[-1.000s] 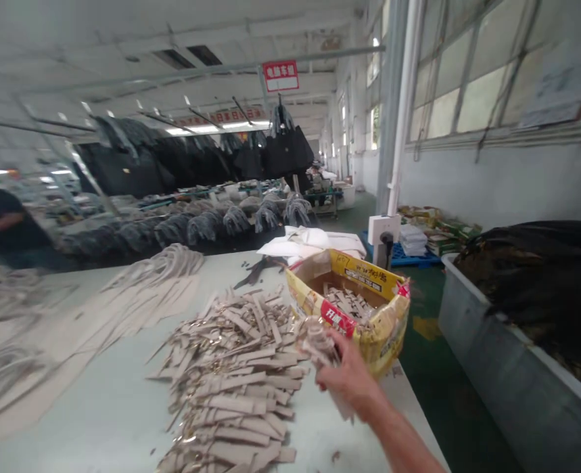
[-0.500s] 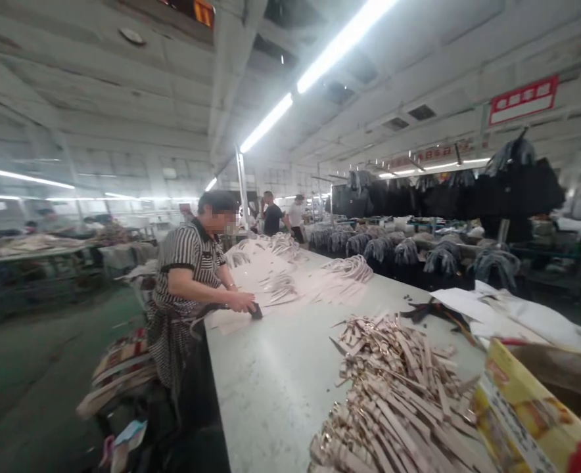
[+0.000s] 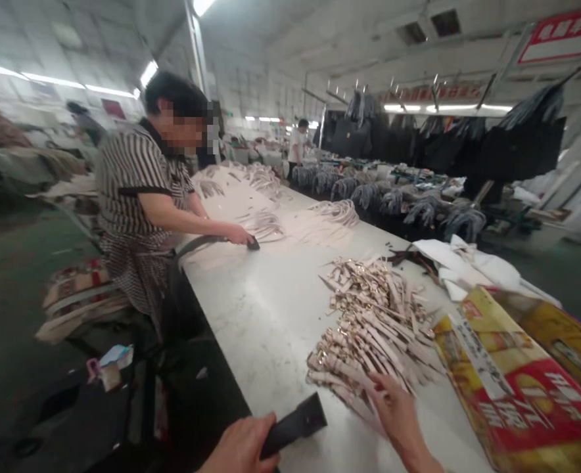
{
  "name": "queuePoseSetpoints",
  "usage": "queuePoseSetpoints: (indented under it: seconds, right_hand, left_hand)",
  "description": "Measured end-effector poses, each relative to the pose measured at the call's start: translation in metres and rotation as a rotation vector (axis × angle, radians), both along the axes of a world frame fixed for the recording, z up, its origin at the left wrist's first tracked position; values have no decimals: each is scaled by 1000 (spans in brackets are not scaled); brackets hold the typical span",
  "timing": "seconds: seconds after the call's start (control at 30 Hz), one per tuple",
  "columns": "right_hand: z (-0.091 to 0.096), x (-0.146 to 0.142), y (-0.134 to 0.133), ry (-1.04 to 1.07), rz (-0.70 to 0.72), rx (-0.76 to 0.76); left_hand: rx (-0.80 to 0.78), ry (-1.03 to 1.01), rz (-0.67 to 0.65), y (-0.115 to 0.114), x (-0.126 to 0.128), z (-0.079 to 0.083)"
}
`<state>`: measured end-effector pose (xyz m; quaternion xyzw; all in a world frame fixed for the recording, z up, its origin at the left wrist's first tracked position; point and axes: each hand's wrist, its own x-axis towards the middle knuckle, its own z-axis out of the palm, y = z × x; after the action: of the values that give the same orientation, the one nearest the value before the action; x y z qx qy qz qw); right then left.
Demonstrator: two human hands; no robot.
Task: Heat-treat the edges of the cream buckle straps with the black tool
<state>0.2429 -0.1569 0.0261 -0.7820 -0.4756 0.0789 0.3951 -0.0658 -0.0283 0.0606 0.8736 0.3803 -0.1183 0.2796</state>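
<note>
My left hand (image 3: pixel 244 447) is at the bottom edge, closed round a black handled tool (image 3: pixel 294 426) whose flat end points up and to the right over the white table (image 3: pixel 265 328). To its right my right hand (image 3: pixel 397 415) rests its fingers on the near end of a heap of beige strips with gold fittings (image 3: pixel 376 322); whether it grips a strip is unclear. A yellow and red cardboard box (image 3: pixel 517 387) stands just right of the heap.
A co-worker in a striped top (image 3: pixel 140 197) stands at the table's left side, one hand on a dark tool (image 3: pixel 252 244) among pale curved straps (image 3: pixel 271 217). White sheets (image 3: pixel 463 263) lie behind the heap. Dark bags (image 3: pixel 517 148) hang at the back; other people stand far off.
The view swung left from the box and wall, then tilted down. My right hand, earlier holding strips by the box, now rests on the heap. My left hand with the black tool came into view.
</note>
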Motion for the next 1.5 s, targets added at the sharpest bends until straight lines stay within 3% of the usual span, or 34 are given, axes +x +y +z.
queuePoseSetpoints:
  seconds: [0.07, 0.17, 0.33, 0.6, 0.83, 0.97, 1.13, 1.5]
  right_hand:
    - [-18, -33, 17, -98, 39, -24]
    - [-31, -52, 29, -216, 17, -74]
    - [-29, -43, 40, -357, -83, -117]
    - [-24, -36, 54, -400, -42, -121]
    - [-18, -52, 28, -129, 65, -18]
    - [-41, -71, -9, 41, 68, -86]
    - [-65, -84, -41, 12, 68, -177]
    - [-59, -90, -29, -15, 156, -141]
  left_hand:
    - [64, -9, -4, 4, -4, -2]
    - [86, 2, -31, 9, -9, -3]
    - [90, 23, -58, 14, -12, -6]
    - [73, 46, -48, 12, -7, -1]
    - [51, 67, -56, 13, -4, 7]
    - [37, 87, -61, 15, -2, 7]
    - [31, 93, -147, 17, 0, 3]
    - [-10, 181, -323, 12, 19, 4]
